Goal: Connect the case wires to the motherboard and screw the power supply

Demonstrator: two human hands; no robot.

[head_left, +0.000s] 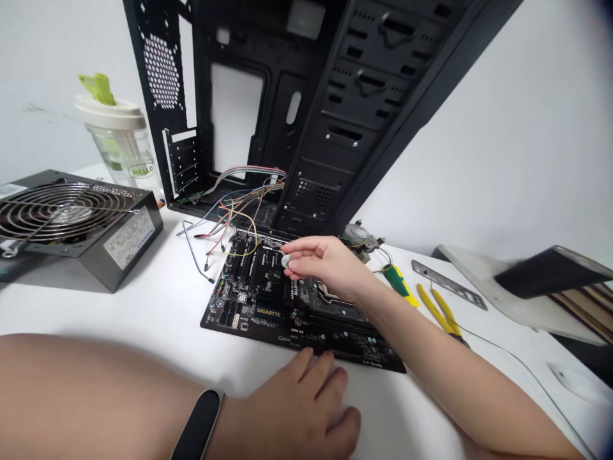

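A black motherboard (268,313) with GIGABYTE lettering lies flat on the white table. Pinched between the thumb and fingers of my right hand (318,263) is a silver coin cell battery (286,260), held just above the board. A round battery socket (274,276) shows on the board, slightly left of and below the coin cell. My left hand (299,409), with a dark band on its wrist, rests palm down on the table. Its fingers are apart and hold nothing, with two fingertips at the board's front edge. My right hand and forearm hide part of the board.
Behind the board stands an open black computer case (316,128) with loose coloured wires (239,214) spilling out. A power supply (110,236) and a lidded cup (117,137) are at left. To the right lie a green-yellow screwdriver (400,284), yellow-handled pliers (440,313) and a metal plate (450,284).
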